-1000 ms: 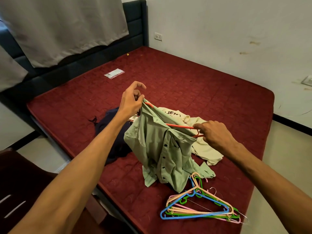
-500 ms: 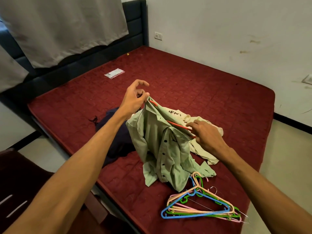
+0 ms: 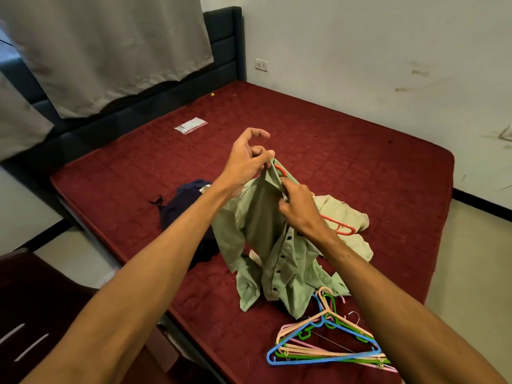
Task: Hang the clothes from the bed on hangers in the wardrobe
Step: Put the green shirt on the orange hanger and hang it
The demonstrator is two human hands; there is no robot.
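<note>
Head view: hanger pile (image 3: 327, 353) beside green shirt (image 3: 266, 239), cream garment (image 3: 343, 214) behind.

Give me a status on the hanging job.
Done: nothing visibly hung; no wardrobe in view. In hand: left hand and right hand hold the green shirt, orange hanger partly inside it. Left: dark garment and cream garment on the bed, spare hangers nearby.
</note>
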